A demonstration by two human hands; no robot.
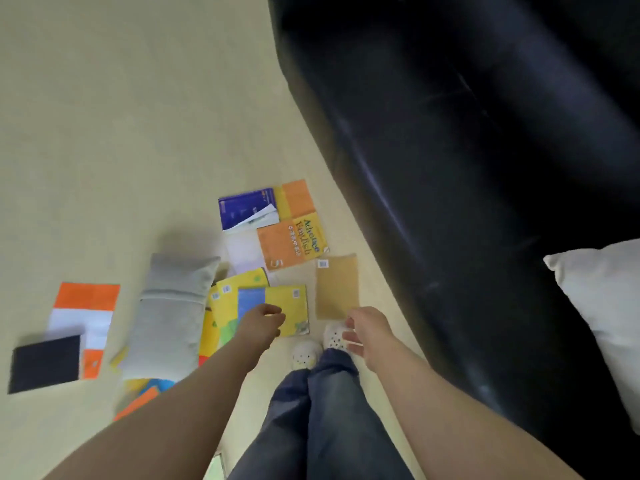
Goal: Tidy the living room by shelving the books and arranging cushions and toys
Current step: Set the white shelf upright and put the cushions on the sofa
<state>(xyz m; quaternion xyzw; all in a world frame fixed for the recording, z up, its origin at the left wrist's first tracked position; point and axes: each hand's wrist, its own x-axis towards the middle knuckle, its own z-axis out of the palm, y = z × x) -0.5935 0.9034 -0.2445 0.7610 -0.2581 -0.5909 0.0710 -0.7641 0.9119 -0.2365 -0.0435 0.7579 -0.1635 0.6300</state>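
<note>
Several books lie scattered on the pale floor in front of me: a purple book [244, 208], an orange and yellow English textbook [294, 237], a tan book [337, 285] and a yellow and blue book [277, 303]. A grey cushion [169, 317] lies across more yellow books on the left. My left hand [263, 322] reaches down over the yellow and blue book, fingers loosely curled, holding nothing. My right hand [363, 329] hangs over the near end of the tan book with fingers relaxed and empty. The frame is motion-blurred.
A black leather sofa [467, 168] fills the right side, with a white cushion [602, 306] on its seat. An orange and white book [86, 313] and a black book [45, 363] lie at far left. My feet in white clogs [304, 353] stand beside the books.
</note>
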